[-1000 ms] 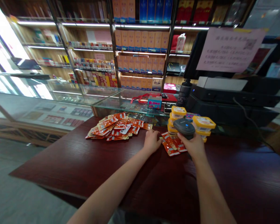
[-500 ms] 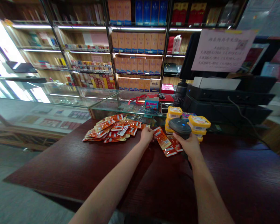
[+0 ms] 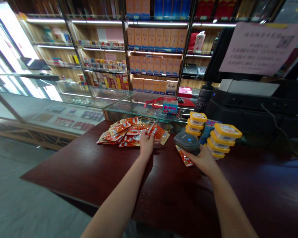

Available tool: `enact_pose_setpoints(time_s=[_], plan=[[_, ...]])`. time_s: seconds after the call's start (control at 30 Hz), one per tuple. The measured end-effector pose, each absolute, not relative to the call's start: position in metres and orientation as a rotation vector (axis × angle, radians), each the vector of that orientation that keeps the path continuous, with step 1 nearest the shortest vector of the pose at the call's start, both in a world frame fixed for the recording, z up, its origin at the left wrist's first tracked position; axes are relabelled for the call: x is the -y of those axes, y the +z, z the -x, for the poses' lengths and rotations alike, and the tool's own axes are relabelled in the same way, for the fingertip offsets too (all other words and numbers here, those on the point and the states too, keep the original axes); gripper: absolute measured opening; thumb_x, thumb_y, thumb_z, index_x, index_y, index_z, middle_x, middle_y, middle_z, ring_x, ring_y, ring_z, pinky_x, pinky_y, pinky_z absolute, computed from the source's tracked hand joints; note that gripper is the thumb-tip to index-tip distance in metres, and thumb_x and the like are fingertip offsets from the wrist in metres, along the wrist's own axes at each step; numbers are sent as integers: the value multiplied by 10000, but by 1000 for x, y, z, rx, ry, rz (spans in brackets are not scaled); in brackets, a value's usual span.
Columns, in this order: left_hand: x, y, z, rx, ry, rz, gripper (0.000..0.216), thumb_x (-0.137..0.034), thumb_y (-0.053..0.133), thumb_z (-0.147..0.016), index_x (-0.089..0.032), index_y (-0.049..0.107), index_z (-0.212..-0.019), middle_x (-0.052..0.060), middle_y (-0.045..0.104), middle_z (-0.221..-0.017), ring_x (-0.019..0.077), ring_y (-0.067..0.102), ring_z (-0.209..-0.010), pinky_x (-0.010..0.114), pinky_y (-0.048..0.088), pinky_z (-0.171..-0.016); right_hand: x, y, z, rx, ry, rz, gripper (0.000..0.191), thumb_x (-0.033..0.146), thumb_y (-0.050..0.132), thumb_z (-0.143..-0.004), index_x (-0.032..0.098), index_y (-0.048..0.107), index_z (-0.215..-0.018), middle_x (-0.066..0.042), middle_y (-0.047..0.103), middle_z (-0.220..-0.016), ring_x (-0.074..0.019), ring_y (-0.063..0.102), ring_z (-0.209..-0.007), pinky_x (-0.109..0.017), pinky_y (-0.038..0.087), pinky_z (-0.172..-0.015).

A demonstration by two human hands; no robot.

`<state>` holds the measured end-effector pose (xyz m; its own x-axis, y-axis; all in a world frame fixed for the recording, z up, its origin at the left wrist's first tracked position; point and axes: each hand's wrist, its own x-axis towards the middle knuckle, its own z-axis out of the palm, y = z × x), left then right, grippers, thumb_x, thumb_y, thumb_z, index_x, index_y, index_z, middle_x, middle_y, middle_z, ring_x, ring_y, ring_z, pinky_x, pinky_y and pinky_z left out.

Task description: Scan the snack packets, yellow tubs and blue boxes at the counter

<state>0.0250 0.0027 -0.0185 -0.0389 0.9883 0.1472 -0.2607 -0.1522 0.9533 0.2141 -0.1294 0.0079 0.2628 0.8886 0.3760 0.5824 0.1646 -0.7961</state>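
Leftmost, a heap of orange packets (image 3: 119, 134) lies on the dark table (image 3: 89, 165), well left of the scanner (image 3: 186, 141). Between heap and scanner, the left hand (image 3: 147, 142) pinches more packets (image 3: 161, 133) against the heap's edge; they overlap and blur, so their number is hard to tell. A small box (image 3: 170, 108) stands behind the scanner, to its left. One packet (image 3: 185, 158) lies partly hidden below the scanner. Behind the scanner rises a stack of yellow-lidded tubs (image 3: 196, 124). The right hand (image 3: 200, 159) grasps the scanner, and another tub stack (image 3: 222, 140) stands to the scanner's right.
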Motion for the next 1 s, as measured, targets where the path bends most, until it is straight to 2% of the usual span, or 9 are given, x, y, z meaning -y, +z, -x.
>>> enact_pose_setpoints(time_s=[0.23,0.57,0.67,0.8,1.0], plan=[[-2,-15,-20,-1050,1498,-1169,205,-161,497,-827,-209,378,-987,-36,590,-656,176,637,-466,277,511,-409,127,2,-212,1562,460,1523,415,414,674,-738,189,676,-1086,-71,702,-1105,-266,634,-1054,-407,475,-951],[-1,-14,-20,-1056,1513,-1175,183,-137,487,-825,-225,363,-927,-49,585,-642,158,619,-450,266,498,-412,125,-2,-217,1585,426,1528,426,431,668,-733,192,679,-1086,-76,700,-1109,-264,633,-1056,-411,467,-963],[-1,-17,-20,-1061,1508,-1212,163,-170,509,-825,-225,380,-908,-58,579,-607,133,575,-408,225,441,-384,127,0,-215,1519,369,1602,455,470,671,-716,175,685,-1062,-99,709,-1074,-286,640,-1032,-434,475,-941],[1,-22,-22,-1059,1556,-1301,162,-220,573,-805,-210,414,-779,-81,514,-533,76,489,-375,166,366,-378,129,4,-214,1404,300,1648,486,533,674,-689,164,700,-1003,-118,729,-996,-299,662,-972,-424,505,-878],[1,-15,-17,-1064,1611,-1182,181,-251,579,-800,-207,408,-762,-95,491,-503,72,450,-328,161,343,-328,131,8,-214,1346,304,1622,487,536,678,-672,160,706,-981,-115,732,-985,-307,665,-948,-425,509,-853]])
